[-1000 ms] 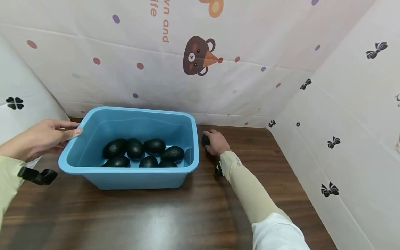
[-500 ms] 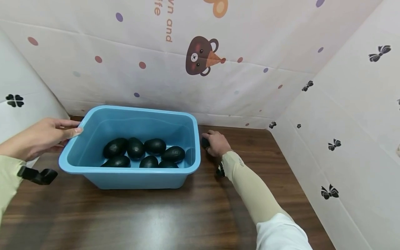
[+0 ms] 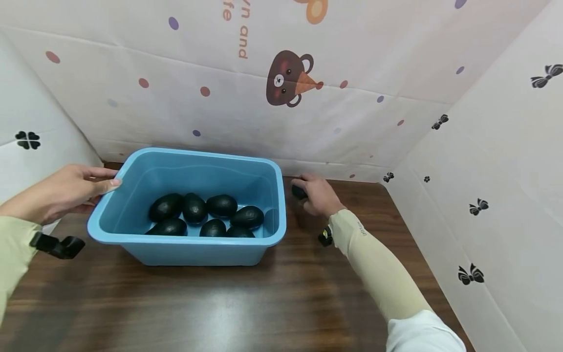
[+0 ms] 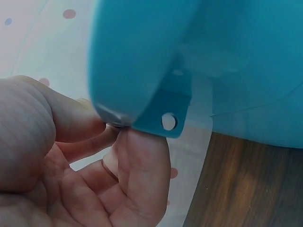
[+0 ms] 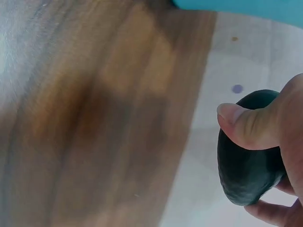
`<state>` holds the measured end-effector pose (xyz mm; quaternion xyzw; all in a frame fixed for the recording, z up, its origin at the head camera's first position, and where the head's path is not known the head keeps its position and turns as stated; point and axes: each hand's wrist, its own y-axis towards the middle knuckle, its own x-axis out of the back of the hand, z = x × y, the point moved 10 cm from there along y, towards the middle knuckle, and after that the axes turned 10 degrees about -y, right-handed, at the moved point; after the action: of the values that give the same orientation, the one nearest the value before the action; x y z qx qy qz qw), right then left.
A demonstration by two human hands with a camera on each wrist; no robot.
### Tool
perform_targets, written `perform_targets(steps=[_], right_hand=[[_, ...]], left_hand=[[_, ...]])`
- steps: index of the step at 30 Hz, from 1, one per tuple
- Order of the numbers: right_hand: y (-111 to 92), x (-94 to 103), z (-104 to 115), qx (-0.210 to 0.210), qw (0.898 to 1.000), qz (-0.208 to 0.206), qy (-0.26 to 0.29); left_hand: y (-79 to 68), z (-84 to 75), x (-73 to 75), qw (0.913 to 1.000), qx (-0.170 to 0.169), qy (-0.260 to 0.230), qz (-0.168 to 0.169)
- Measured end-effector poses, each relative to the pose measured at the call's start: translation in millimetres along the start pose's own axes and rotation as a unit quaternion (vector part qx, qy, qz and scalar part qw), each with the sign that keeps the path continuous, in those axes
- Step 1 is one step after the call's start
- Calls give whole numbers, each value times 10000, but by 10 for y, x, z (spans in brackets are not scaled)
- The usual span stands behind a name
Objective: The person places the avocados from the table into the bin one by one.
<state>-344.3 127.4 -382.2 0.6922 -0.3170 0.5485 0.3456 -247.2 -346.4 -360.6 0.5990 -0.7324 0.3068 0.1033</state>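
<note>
A light blue plastic tub (image 3: 186,252) stands on the brown wooden table, with several dark green avocados (image 3: 194,209) lying in it. My left hand (image 3: 75,191) pinches the left rim of the tub between thumb and fingers. In the left wrist view, the thumb lies on the rim (image 4: 125,94) and the fingers curl beneath it. Right of the tub, my right hand (image 3: 318,194) holds one avocado (image 5: 246,172). Its thumb lies across the skin and the fingers wrap the far side, as the right wrist view shows. In the head view most of that avocado is hidden by the hand.
A white printed backdrop (image 3: 228,112) rises close behind the tub, and a side panel with black bows (image 3: 497,161) stands at the right. Another white panel (image 3: 26,107) flanks the left. The wooden table (image 3: 193,308) extends in front of the tub.
My right hand has moved slightly right and back with the avocado, away from the tub's side. My left hand keeps its grip on the rim. The whole head view has shifted a little.
</note>
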Motion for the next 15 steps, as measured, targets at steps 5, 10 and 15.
perform_targets(steps=[5,10,15], right_hand=[[-68,325,-19,191,9988,-422,-161],[-117,604,-2,288,9974,-577,-331],[-180,859,89,428,9962,-695,-303]], left_hand=[[0,2,-3,10000,-4,-37,41],[-9,1,-4,10000,-5,-38,32],[-16,-26,-24,10000,-5,-69,39]])
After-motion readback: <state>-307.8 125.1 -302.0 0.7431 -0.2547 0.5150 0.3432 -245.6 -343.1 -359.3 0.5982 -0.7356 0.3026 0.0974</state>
